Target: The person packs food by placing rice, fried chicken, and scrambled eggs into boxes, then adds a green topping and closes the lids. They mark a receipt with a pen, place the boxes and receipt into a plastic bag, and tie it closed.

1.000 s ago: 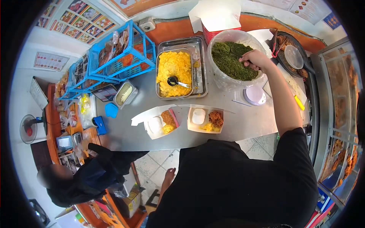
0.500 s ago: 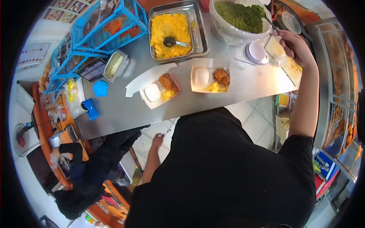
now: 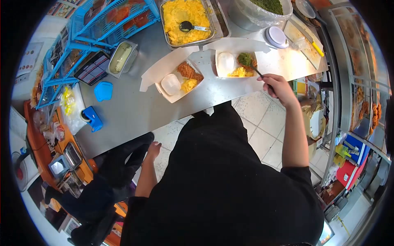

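Observation:
My right hand (image 3: pixel 279 88) is closed round the dark handle of a spoon (image 3: pixel 258 72). The spoon's bowl carries a heap of green chopped food (image 3: pixel 245 59) over the right takeaway box (image 3: pixel 230 76), which holds white rice (image 3: pixel 225 62), brown fried food (image 3: pixel 253 62) and yellow scrambled egg (image 3: pixel 241 72). Beside it, a second open takeaway box (image 3: pixel 177 97) contains the same rice, fried food and egg, with no green on top. Low at my side, off the counter, my left hand (image 3: pixel 153 151) hangs loose and holds nothing visible.
A metal tray of scrambled egg (image 3: pixel 186 12) with a spoon lies at the back. Behind the right box stands a plastic-lined tub (image 3: pixel 262 22) of green food. A yellow-handled knife (image 3: pixel 316 47) rests on a board. Another person (image 3: pixel 94 192) is at lower left.
My right hand has come from the green tub, down and left, bringing a spoonful of green food over the right box. The view has shifted; my left hand still hangs low.

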The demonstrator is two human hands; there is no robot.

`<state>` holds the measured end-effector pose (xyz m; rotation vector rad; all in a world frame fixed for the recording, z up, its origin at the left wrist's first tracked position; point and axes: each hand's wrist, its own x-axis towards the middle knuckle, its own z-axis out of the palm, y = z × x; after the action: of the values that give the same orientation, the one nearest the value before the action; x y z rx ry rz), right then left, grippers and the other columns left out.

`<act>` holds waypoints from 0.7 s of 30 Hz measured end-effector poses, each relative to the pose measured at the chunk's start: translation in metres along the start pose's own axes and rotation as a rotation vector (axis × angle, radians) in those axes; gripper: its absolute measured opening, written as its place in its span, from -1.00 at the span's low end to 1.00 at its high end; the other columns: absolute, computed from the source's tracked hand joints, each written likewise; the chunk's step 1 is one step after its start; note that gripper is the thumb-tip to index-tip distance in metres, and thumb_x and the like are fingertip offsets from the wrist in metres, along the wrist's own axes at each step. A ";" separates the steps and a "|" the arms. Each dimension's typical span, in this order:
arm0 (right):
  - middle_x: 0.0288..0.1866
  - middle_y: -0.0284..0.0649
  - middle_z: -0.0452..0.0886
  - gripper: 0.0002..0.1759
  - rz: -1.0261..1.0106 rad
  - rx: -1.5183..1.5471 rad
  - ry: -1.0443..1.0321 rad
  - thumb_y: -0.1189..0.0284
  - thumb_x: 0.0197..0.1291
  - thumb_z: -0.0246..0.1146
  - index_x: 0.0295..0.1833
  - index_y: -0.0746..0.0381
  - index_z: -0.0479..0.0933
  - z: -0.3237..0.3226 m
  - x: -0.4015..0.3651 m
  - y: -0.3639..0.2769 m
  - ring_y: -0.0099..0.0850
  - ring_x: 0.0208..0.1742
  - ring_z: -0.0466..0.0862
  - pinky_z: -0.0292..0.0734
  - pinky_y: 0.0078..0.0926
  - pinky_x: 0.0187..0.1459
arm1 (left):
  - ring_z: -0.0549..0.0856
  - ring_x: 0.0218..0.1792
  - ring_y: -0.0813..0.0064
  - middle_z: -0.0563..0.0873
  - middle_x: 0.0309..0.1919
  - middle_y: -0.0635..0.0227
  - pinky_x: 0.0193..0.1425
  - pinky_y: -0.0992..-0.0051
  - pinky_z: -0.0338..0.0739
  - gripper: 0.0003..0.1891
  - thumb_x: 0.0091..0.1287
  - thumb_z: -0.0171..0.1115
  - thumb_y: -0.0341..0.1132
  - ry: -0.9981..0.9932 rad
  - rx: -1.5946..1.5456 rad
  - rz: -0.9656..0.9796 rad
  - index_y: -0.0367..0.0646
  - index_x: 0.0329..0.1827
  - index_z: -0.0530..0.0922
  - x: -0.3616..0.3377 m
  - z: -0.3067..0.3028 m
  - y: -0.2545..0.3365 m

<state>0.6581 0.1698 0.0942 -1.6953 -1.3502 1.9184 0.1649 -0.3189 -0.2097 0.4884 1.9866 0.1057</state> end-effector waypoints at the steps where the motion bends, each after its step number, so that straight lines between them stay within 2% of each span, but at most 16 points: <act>1: -0.49 -0.37 0.59 -0.72 -0.008 -0.070 0.022 0.40 0.41 0.16 0.02 0.30 0.71 0.007 0.013 0.016 -0.66 -0.65 0.38 0.26 -0.66 -0.59 | 0.60 0.34 0.04 0.67 0.23 -0.10 0.43 0.26 0.43 -0.44 0.43 0.27 -0.04 -0.043 -0.028 -0.025 -0.32 0.31 0.54 0.001 -0.001 -0.018; 2: -0.48 -0.33 0.63 -0.72 -0.016 -0.140 0.043 0.37 0.40 0.18 0.01 0.28 0.73 0.014 0.024 0.030 -0.62 -0.62 0.46 0.37 -0.61 -0.54 | 0.60 0.34 0.04 0.67 0.23 -0.10 0.43 0.26 0.43 -0.44 0.43 0.27 -0.04 -0.044 -0.019 -0.025 -0.32 0.31 0.54 -0.002 -0.004 -0.029; 3: -0.48 -0.33 0.63 -0.72 -0.015 -0.134 0.047 0.37 0.40 0.18 0.01 0.28 0.73 0.023 0.031 0.043 -0.62 -0.62 0.46 0.37 -0.61 -0.54 | 0.60 0.34 0.04 0.67 0.23 -0.10 0.44 0.26 0.42 -0.44 0.42 0.27 -0.05 -0.048 0.012 -0.052 -0.32 0.31 0.54 -0.004 -0.007 -0.038; 5: -0.41 -0.16 0.74 -0.72 -0.238 -0.533 0.237 0.32 0.35 0.21 0.00 0.18 0.75 0.042 0.038 0.053 -0.37 -0.46 0.70 0.61 -0.38 -0.32 | 0.58 0.36 0.05 0.66 0.25 -0.09 0.45 0.28 0.40 -0.44 0.42 0.27 -0.06 -0.040 0.031 -0.074 -0.32 0.31 0.54 -0.010 -0.016 -0.042; 6: -0.41 -0.16 0.74 -0.72 -0.240 -0.534 0.241 0.32 0.35 0.21 0.00 0.18 0.75 0.046 0.040 0.056 -0.37 -0.46 0.70 0.61 -0.38 -0.32 | 0.58 0.36 0.05 0.66 0.25 -0.09 0.45 0.28 0.40 -0.44 0.42 0.27 -0.06 -0.039 0.031 -0.070 -0.32 0.31 0.54 -0.010 -0.021 -0.042; 8: -0.28 -0.05 0.77 -0.71 -0.344 -0.933 0.368 0.27 0.30 0.23 0.01 0.11 0.75 0.055 0.036 0.055 -0.13 -0.25 0.78 0.67 -0.19 -0.10 | 0.58 0.36 0.05 0.66 0.26 -0.07 0.44 0.28 0.41 -0.44 0.42 0.26 -0.06 -0.003 -0.059 -0.145 -0.33 0.31 0.54 -0.014 -0.028 -0.043; 9: -0.24 -0.03 0.76 -0.71 -0.375 -0.929 0.373 0.25 0.30 0.23 0.00 0.10 0.75 0.057 0.036 0.056 -0.01 -0.22 0.74 0.66 -0.11 -0.08 | 0.60 0.35 0.06 0.67 0.25 -0.06 0.42 0.28 0.43 -0.45 0.43 0.25 -0.06 0.017 -0.071 -0.140 -0.34 0.29 0.55 -0.013 -0.030 -0.041; 13: -0.25 -0.03 0.77 -0.70 -0.372 -0.901 0.388 0.27 0.29 0.24 0.01 0.12 0.75 0.060 0.035 0.057 -0.04 -0.23 0.76 0.67 -0.16 -0.08 | 0.63 0.31 0.06 0.69 0.21 -0.06 0.39 0.28 0.45 -0.46 0.43 0.26 -0.06 0.024 -0.073 -0.081 -0.33 0.28 0.56 -0.013 -0.032 -0.032; 16: -0.24 -0.02 0.77 -0.70 -0.331 -0.756 0.381 0.29 0.29 0.25 0.03 0.13 0.74 0.060 0.035 0.058 -0.03 -0.22 0.76 0.67 -0.18 -0.08 | 0.65 0.27 0.07 0.71 0.18 -0.06 0.38 0.27 0.46 -0.47 0.42 0.26 -0.06 0.022 -0.140 -0.073 -0.32 0.27 0.57 -0.007 -0.023 -0.035; 19: -0.28 -0.02 0.78 -0.69 -0.310 -0.760 0.366 0.31 0.29 0.24 0.04 0.18 0.74 0.062 0.035 0.058 -0.12 -0.25 0.79 0.66 -0.27 -0.08 | 0.65 0.26 0.09 0.71 0.17 -0.06 0.39 0.26 0.46 -0.47 0.42 0.27 -0.06 0.022 -0.178 -0.037 -0.31 0.28 0.57 0.001 -0.012 -0.046; 21: -0.37 -0.13 0.78 -0.69 -0.291 -0.565 0.325 0.34 0.33 0.22 0.03 0.25 0.74 0.058 0.039 0.062 -0.38 -0.44 0.73 0.63 -0.41 -0.27 | 0.64 0.29 0.08 0.69 0.19 -0.08 0.39 0.26 0.46 -0.47 0.43 0.26 -0.06 0.016 -0.154 -0.070 -0.30 0.29 0.56 -0.002 -0.008 -0.038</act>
<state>0.6189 0.1371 0.0163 -1.8023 -1.9808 1.1045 0.1473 -0.3531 -0.2147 0.3193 1.9915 0.2170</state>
